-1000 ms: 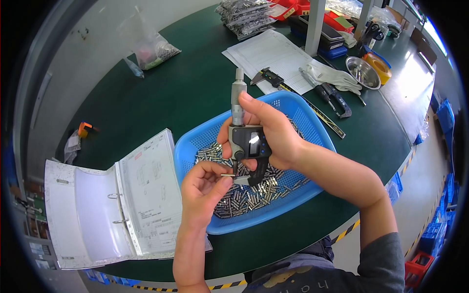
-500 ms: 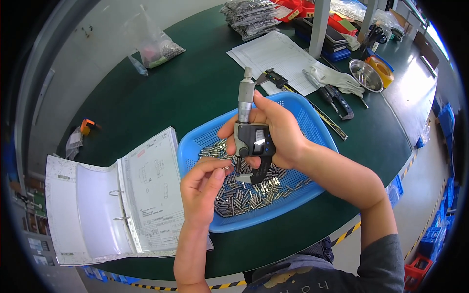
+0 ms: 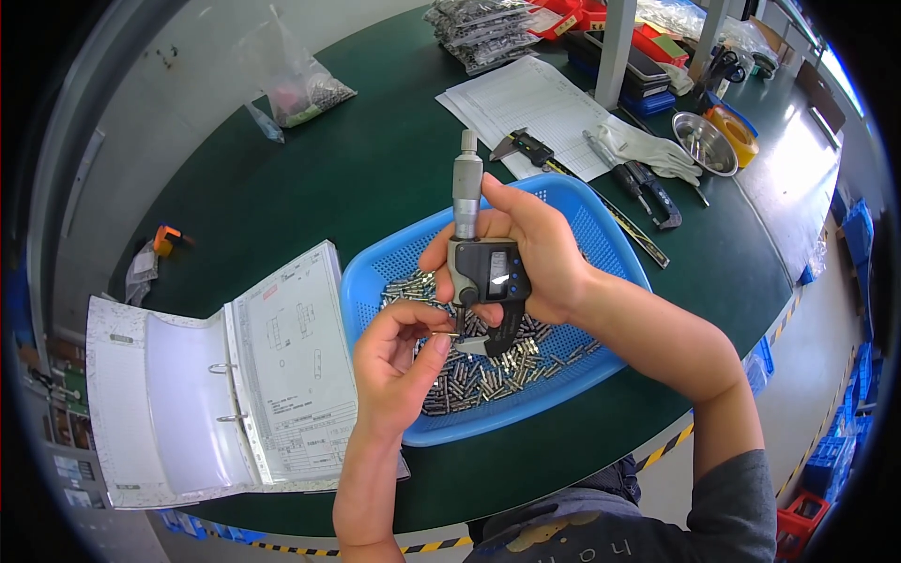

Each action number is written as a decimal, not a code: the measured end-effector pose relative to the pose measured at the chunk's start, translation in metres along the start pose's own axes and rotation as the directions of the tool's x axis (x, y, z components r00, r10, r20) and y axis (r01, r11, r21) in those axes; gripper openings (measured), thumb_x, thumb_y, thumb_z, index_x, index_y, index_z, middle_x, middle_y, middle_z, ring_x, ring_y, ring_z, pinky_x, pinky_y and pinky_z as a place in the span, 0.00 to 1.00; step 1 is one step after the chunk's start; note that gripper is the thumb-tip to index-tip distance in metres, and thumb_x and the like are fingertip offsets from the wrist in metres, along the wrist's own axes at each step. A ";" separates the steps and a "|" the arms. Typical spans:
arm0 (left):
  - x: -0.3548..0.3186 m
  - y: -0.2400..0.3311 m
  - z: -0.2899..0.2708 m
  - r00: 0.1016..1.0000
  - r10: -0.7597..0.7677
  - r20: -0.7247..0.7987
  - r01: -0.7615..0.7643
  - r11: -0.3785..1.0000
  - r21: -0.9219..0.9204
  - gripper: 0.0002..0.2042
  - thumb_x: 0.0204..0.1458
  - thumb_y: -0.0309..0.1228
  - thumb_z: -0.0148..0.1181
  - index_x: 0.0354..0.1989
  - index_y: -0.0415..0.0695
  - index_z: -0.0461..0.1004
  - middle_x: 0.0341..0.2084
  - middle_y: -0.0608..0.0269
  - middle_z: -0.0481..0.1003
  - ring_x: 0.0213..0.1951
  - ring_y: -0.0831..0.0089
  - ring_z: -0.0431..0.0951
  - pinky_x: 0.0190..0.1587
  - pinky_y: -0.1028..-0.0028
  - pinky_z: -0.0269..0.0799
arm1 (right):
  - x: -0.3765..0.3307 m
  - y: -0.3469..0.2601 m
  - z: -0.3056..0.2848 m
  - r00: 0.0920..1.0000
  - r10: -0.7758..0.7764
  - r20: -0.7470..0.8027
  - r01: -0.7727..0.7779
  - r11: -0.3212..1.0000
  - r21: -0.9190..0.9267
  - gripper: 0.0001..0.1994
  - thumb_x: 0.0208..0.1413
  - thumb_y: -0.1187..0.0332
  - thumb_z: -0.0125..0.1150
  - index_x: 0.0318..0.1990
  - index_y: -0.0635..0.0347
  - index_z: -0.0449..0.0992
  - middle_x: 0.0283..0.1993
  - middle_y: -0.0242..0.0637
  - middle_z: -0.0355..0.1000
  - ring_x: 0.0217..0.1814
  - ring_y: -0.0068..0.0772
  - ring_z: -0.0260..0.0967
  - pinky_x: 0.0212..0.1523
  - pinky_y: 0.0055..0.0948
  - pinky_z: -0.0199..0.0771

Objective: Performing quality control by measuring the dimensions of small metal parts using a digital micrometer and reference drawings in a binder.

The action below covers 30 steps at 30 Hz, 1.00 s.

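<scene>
My right hand [image 3: 537,246] is closed round a digital micrometer [image 3: 485,266], its thimble pointing away from me and its dark C-shaped frame toward me. Thumb and fingers of my left hand [image 3: 396,361] pinch a small metal pin [image 3: 445,333], whose end lies at the gap between the micrometer's measuring faces; contact with them cannot be made out. Both hands hover over a blue perforated plastic basket [image 3: 375,266]. Inside it lie a great many small shiny metal pins [image 3: 479,383], partly hidden by my hands.
Left of the basket lies an open ring binder [image 3: 300,375] with drawings. Beyond it are a digital caliper [image 3: 535,148], paper sheets [image 3: 544,98], another micrometer [image 3: 648,192], a white glove [image 3: 648,150] and a steel bowl [image 3: 704,141]. Bagged parts [image 3: 305,98] stand at the far left.
My left hand has moved slightly right, bringing the pin to the micrometer's gap, and the pin now shows more plainly. The right hand and micrometer have barely shifted.
</scene>
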<state>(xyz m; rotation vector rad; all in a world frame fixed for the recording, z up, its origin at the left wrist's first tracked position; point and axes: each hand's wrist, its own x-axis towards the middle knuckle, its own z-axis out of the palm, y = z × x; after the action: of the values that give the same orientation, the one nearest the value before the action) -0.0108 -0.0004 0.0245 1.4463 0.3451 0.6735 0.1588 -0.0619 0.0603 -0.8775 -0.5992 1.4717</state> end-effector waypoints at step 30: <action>0.007 -0.012 0.008 0.985 -0.045 0.164 -0.112 0.554 0.825 0.10 0.32 0.25 0.60 0.26 0.40 0.70 0.27 0.56 0.66 0.35 0.59 0.67 0.38 0.68 0.63 | -0.001 -0.004 0.002 0.993 -0.081 -0.090 0.084 0.996 0.036 0.35 0.54 0.43 0.21 0.34 0.67 0.70 0.23 0.40 0.69 0.13 0.25 0.58 0.17 0.21 0.61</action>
<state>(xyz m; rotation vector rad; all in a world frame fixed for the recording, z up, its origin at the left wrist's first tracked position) 0.0021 -0.0021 0.0148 2.4312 0.5504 0.3993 0.1594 -0.0623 0.0647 -0.8722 -0.5329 1.3587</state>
